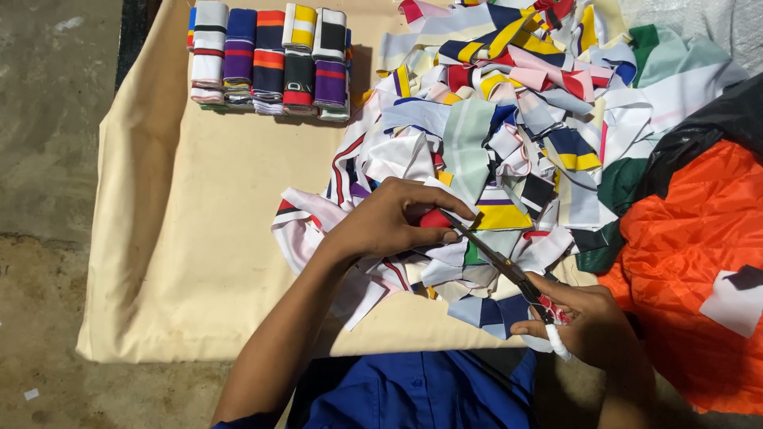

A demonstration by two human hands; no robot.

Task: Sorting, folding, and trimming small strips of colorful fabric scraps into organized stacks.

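The left hand pinches a red-and-white fabric strip at the near edge of the heap of striped fabric scraps, fingers closed on it. The right hand grips the scissors, blades meeting the strip. The cutting seems under way; a clean cut calls for keeping the strip taut. Everything rests on a cream cloth spread over the concrete floor, with neatly stacked folded strips and an orange sheet nearby.

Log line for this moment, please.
left hand: pinching red fabric scrap | right hand: holding scissors, tips at scrap | scrap pile ahead | folded stacks far left
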